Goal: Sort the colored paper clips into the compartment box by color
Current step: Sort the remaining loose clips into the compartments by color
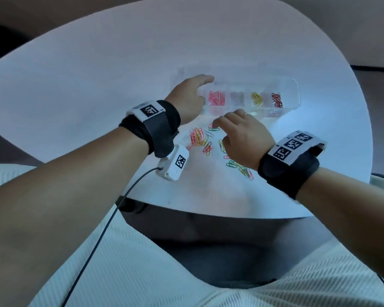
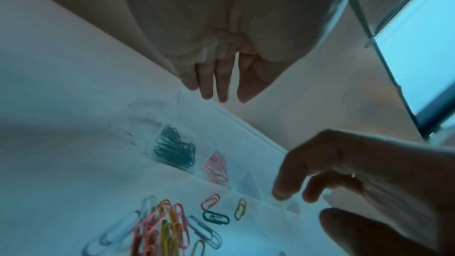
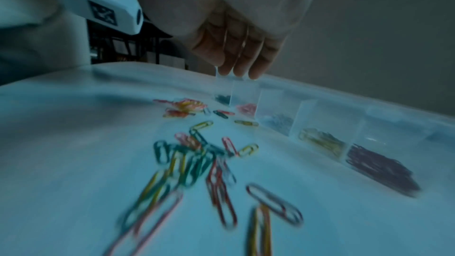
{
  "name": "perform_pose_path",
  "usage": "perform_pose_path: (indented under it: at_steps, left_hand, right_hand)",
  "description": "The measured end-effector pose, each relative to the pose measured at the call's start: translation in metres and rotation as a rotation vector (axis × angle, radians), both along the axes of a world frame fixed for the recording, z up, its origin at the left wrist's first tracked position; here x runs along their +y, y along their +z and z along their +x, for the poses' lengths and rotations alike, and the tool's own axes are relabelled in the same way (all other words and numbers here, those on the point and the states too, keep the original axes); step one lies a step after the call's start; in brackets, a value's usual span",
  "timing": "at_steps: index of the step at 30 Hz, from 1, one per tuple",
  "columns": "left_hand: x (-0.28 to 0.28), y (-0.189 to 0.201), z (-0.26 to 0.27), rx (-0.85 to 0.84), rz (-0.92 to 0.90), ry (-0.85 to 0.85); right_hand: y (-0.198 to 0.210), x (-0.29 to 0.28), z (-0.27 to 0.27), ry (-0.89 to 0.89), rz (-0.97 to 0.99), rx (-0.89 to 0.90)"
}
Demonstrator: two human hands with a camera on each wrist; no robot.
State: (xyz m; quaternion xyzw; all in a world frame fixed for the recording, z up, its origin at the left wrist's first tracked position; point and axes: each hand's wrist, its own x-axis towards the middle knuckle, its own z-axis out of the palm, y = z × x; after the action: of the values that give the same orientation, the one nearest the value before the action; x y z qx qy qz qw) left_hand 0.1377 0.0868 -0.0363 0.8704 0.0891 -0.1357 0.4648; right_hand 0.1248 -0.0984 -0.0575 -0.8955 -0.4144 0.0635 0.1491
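Loose paper clips (image 1: 208, 138) scattered on white table (image 1: 98, 85), nearer than the clear compartment box (image 1: 293, 94). Judged light, stiff, slick wire; best pinched by one rounded end. Long axes lie every way, no common heading. Right hand (image 1: 244, 138) hovers over them, fingers loosely curled, holding nothing visible. Beyond, left hand (image 1: 186, 96) rests straight fingers on box's left end. Box runs left-right.
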Motion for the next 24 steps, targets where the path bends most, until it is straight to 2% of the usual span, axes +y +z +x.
perform_pose_path:
  at_steps: [3,6,11,14,20,24]
  left_hand:
    - [-0.010,0.007,-0.010,-0.183,0.154,-0.002]
    - [-0.028,0.006,-0.026,-0.288,0.196,-0.104]
    - [-0.058,-0.017,-0.055,-0.156,0.330,-0.419]
    - [-0.069,-0.030,-0.065,-0.126,0.375,-0.535]
    - [-0.068,-0.044,-0.071,-0.122,0.263,-0.536]
    - [-0.076,-0.049,-0.075,-0.096,0.278,-0.632]
  right_hand:
    - [-0.004,-0.020,-0.011,0.039,-0.069,-0.022]
    - [-0.006,-0.043,-0.018,0.058,-0.152,-0.050]
    - [-0.016,-0.093,-0.017,-0.141,-0.163,-0.056]
    - [-0.023,-0.112,-0.016,-0.236,-0.160,-0.009]
    - [-0.032,-0.115,-0.027,-0.177,-0.148,0.024]
    - [-0.035,-0.103,-0.028,-0.120,-0.152,0.047]
